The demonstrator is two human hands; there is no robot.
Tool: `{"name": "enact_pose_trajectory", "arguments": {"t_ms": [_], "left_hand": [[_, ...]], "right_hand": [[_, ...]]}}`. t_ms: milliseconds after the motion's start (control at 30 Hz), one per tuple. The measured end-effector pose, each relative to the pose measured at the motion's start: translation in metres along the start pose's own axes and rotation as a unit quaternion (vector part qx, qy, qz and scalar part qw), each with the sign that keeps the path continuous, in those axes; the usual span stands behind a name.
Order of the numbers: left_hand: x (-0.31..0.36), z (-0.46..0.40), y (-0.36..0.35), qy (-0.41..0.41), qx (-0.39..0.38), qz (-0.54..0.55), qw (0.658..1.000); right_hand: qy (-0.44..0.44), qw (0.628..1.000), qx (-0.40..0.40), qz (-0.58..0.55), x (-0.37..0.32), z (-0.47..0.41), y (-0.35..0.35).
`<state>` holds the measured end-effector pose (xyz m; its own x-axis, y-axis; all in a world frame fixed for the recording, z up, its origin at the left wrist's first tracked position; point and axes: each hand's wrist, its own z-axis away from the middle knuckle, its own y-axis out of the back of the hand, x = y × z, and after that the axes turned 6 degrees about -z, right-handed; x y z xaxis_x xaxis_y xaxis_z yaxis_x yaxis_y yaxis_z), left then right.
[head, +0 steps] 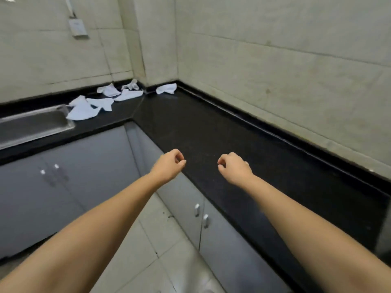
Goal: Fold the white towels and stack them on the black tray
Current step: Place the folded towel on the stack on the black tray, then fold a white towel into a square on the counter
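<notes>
1. The fingers of both hands were curled loosely inward toward the palms, narrow rather than spread, and held nothing.
2. The left hand [169, 163] hovered over the front edge of the black countertop [211, 132]; the right hand [233, 167] hovered over the countertop itself, just beside the left one and not touching it. Both bare forearms reached in from the bottom of the view.
3. The white towels [84, 108] lay crumpled and unfolded at the far corner of the L-shaped countertop, well apart from the hands: a loose cluster to the right of a steel sink [36, 125], and one more towel [166, 88] on its own in the corner against the wall.
4. Grey cabinet doors [69, 172] ran below the countertop (small pale handles showed on them), and pale floor tiles [160, 240] lay between the arms.
5. Beige tiled walls [275, 60] rose behind, with a white wall socket [77, 28] at upper left.
</notes>
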<state>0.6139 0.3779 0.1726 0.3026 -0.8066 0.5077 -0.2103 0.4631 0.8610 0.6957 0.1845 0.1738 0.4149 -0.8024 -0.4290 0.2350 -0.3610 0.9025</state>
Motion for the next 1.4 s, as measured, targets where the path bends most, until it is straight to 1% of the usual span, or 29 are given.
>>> {"name": "enact_pose_trajectory", "arguments": {"t_ms": [133,300,467,600,833,933,1033,1233,1300,1400], "left_hand": [[-0.072,-0.033,0.013,0.056,-0.007,0.007,0.998],[-0.131,-0.12,0.024,0.072,-0.029,-0.006,0.997],[-0.169,-0.234,0.044,0.077,-0.066,-0.019,0.995],[-0.194,-0.317,0.057,0.073,-0.057,-0.028,0.995],[-0.24,-0.462,0.051,0.059,-0.11,-0.022,0.992],[-0.266,-0.542,0.048,0.05,-0.131,-0.024,0.99],[-0.291,-0.64,0.047,0.039,-0.143,-0.014,0.989],[-0.325,-0.814,0.045,0.041,-0.134,0.009,0.99],[-0.331,-0.861,0.039,0.058,-0.123,0.024,0.99],[-0.337,-0.912,0.022,0.079,-0.121,0.046,0.988]], "right_hand": [[0.024,0.998,-0.06,0.016,-0.042,-0.059,-0.05],[0.033,0.995,-0.089,0.013,-0.077,-0.168,-0.086],[0.023,0.994,-0.103,0.008,-0.105,-0.288,-0.095],[0.02,0.993,-0.115,0.014,-0.121,-0.368,-0.091],[-0.017,0.993,-0.113,-0.001,-0.133,-0.502,-0.103],[-0.042,0.994,-0.102,-0.01,-0.137,-0.57,-0.112],[-0.067,0.994,-0.09,-0.011,-0.141,-0.655,-0.122],[-0.123,0.988,-0.089,-0.023,-0.159,-0.823,-0.137],[-0.129,0.989,-0.073,-0.027,-0.164,-0.872,-0.141],[-0.123,0.992,-0.028,-0.011,-0.165,-0.936,-0.148]]}}
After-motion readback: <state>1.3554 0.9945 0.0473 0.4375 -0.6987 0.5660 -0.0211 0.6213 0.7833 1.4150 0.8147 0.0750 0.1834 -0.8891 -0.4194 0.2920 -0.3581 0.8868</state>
